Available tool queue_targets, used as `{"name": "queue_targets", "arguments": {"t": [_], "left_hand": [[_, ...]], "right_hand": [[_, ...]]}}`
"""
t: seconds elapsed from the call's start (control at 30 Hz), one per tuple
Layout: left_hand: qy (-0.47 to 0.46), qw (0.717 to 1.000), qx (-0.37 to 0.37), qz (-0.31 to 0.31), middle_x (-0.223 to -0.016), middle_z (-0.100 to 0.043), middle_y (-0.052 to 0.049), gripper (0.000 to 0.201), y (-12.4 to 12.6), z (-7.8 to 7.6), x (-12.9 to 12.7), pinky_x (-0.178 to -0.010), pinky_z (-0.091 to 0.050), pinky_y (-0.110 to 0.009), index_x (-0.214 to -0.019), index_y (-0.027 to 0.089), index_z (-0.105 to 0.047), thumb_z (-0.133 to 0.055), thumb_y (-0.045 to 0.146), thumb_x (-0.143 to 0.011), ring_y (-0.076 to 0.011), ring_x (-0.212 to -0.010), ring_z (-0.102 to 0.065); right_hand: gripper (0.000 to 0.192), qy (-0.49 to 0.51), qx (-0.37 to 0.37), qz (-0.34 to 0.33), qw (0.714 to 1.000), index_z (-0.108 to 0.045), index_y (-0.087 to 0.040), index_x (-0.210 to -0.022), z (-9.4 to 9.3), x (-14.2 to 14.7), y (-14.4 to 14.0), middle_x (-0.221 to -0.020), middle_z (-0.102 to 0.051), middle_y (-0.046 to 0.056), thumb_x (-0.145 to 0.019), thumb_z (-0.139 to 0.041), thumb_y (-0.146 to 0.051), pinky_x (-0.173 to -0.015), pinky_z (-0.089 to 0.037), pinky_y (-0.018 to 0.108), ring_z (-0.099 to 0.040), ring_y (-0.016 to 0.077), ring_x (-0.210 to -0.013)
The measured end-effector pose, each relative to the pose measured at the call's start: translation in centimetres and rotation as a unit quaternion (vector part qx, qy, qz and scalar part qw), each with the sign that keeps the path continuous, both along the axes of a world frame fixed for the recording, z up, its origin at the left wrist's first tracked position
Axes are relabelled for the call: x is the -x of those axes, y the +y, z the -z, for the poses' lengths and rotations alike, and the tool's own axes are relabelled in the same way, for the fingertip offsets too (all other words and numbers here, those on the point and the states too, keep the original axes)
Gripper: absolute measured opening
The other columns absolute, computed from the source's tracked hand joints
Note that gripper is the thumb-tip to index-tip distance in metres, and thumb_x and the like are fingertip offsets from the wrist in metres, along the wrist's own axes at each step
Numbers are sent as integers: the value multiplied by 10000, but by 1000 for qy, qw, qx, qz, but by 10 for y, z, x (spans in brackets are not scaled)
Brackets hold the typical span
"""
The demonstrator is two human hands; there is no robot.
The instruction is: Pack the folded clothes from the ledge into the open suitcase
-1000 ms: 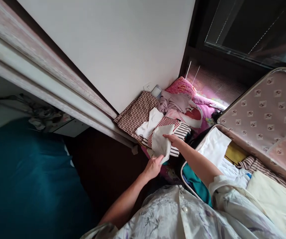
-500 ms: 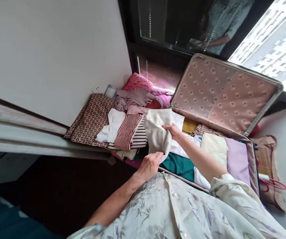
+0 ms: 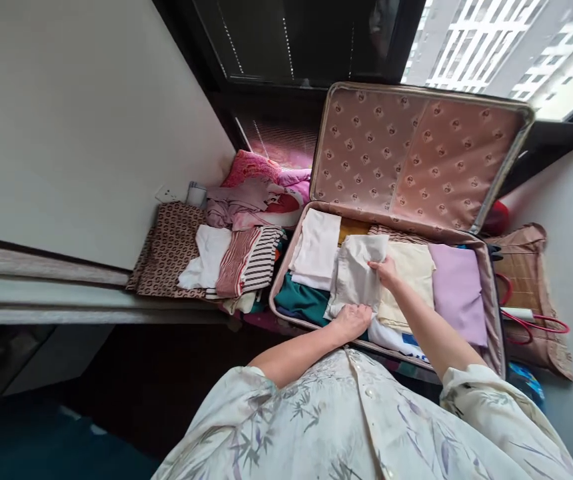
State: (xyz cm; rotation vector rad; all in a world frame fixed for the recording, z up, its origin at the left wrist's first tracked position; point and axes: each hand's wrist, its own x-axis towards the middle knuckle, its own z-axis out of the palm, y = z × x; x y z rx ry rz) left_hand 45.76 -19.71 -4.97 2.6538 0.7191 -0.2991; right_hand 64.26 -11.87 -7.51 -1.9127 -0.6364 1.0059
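Nearest the camera: floral shirt (image 3: 366, 427) of the person, both forearms reaching forward over the open suitcase (image 3: 491, 313). Left hand (image 3: 352, 320) at the near edge of a folded beige cloth (image 3: 354, 280), fingers curled down on it, thumb side tucked under the fold, gripping that near hem. Right hand (image 3: 385, 271) a bit farther in, on the cloth's right side near the top corner, fingers pinched on the fabric, narrow grip, palm down. Cloth lies mostly flat inside the suitcase base, on top of the packed stack, between both hands.

Around it in the base: teal garment (image 3: 301, 303) just left of the near end, white folded piece (image 3: 316, 250) to the left and touching the cloth, cream folded piece (image 3: 409, 280) right under the right wrist, lilac folded piece (image 3: 456, 290) farther right, mustard bit (image 3: 351, 229) at the back. White fabric with blue print (image 3: 396, 339) shows at the near rim under the right forearm.

Left of the suitcase: pile of loose clothes, striped top (image 3: 251, 260), white garment (image 3: 209, 257), brown patterned fabric (image 3: 166, 250), pink bedding (image 3: 266, 187) behind them by the wall (image 3: 76, 120).

Farther: suitcase lid (image 3: 416, 160) standing open, pinkish patterned lining. Right of case, woven bag (image 3: 526, 287) with red handles. Farthest: dark window (image 3: 296, 40) and buildings outside.
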Motion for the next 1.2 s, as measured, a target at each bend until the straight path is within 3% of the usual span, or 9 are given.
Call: {"name": "queue_targets", "arguments": {"t": [0.07, 0.17, 0.3, 0.43, 0.57, 0.67, 0.73, 1.0, 1.2], "left_hand": [[5, 1000, -5, 8, -1027, -706, -190, 279, -6, 0, -3, -777, -581, -382, -1167, 85, -653, -419, 130, -1023, -288, -982, -726], [-3, 1000, 6, 26, -1186, -666, -208, 393, -9, -3, 1, -858, -571, -481, -1317, 114, -599, -599, 322, -983, -355, -1096, -678], [-94, 993, 68, 4, -1405, -581, -191, 525, -4, -13, 23, -988, -534, -519, -1371, 178, -592, -673, 471, -942, -353, -1235, -622], [-294, 943, 64, -144, -1372, -630, -133, 286, 24, -18, 80, -1075, -504, -408, -1234, 192, -684, -624, 276, -968, -247, -1257, -621], [-381, 842, -46, -379, -1206, -681, -125, 250, 76, -7, 176, -1059, -515, -391, -1147, 175, -695, -558, 150, -939, -233, -1167, -646], [-290, 763, -105, -567, -1233, -647, -165, 300, 113, 10, 251, -1106, -473, -439, -1187, 144, -665, -599, 132, -895, -276, -1221, -613], [-205, 745, -90, -629, -1334, -603, -199, 410, 133, 23, 290, -1153, -419, -469, -1268, 126, -633, -674, 171, -862, -317, -1312, -558], [-146, 776, 38, -613, -1190, -732, -146, 322, 177, 58, 367, -1111, -436, -351, -1169, 138, -717, -629, 108, -861, -261, -1203, -644], [-191, 756, 50, -624, -1216, -742, -155, 372, 208, 51, 409, -1042, -486, -351, -1250, 130, -693, -521, 109, -921, -249, -1145, -677]], "right_hand": [[694, -57, 6, -13, 998, -595, -82, -1289, -7, -4, -6, -1173, -707, 237, -646, -700, -319, -948, -518, 495, -647, 363, -1091], [876, -242, -7, -76, 967, -350, -101, -1580, -13, -2, -21, -1546, -444, 301, -786, -650, -321, -1121, -327, 651, -392, 466, -1427], [719, -528, -50, -255, 808, -328, -301, -1624, 9, 21, -47, -1731, -161, 173, -952, -538, -444, -1121, -295, 671, -152, 483, -1548], [633, -568, -5, -329, 754, -390, -336, -1601, 51, 40, -61, -1699, -269, 163, -1000, -437, -529, -1130, -312, 610, -214, 457, -1535], [617, -556, 43, -357, 749, -432, -355, -1579, 65, 36, -54, -1685, -292, 162, -1010, -374, -586, -1123, -326, 609, -287, 451, -1505], [600, -542, 58, -361, 757, -444, -372, -1566, 56, 33, -45, -1665, -325, 169, -1013, -352, -586, -1095, -354, 624, -344, 437, -1471], [604, -534, 67, -339, 771, -464, -356, -1555, 47, 36, -41, -1638, -361, 182, -1012, -338, -587, -1071, -376, 635, -368, 437, -1452], [653, -514, 86, -271, 809, -430, -257, -1575, 13, 73, -24, -1633, -338, 235, -982, -380, -526, -1030, -391, 703, -346, 470, -1466], [627, -472, -5, -310, 825, -462, -197, -1523, -10, 120, 10, -1514, -493, 220, -930, -484, -401, -1061, -462, 574, -501, 383, -1358]]}}
